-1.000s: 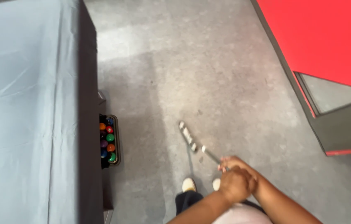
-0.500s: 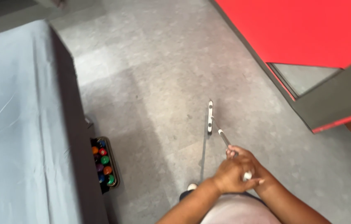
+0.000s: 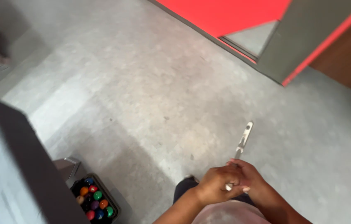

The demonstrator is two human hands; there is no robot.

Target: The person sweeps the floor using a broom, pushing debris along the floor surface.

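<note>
Both my hands are clasped together on the grip of a metal putter (image 3: 244, 139) near the bottom of the view. My left hand (image 3: 213, 185) wraps the grip from the left, and my right hand (image 3: 255, 187) closes over it from the right. The thin shaft runs up and to the right from my hands. Its silver head (image 3: 247, 127) hangs low over the grey floor (image 3: 150, 95). My dark trouser leg (image 3: 184, 186) and a bit of shoe show just left of my hands.
A table draped in pale cloth with a dark edge (image 3: 26, 166) fills the lower left. Beneath it a black tray (image 3: 115, 207) holds several coloured balls (image 3: 94, 199). A red and grey panel (image 3: 266, 33) stands at the upper right, with brown wood (image 3: 349, 62) beside it.
The putter head has swung from pointing up-left to pointing up-right. The view has turned, so the table has slid toward the left edge and the red panel sits higher.
</note>
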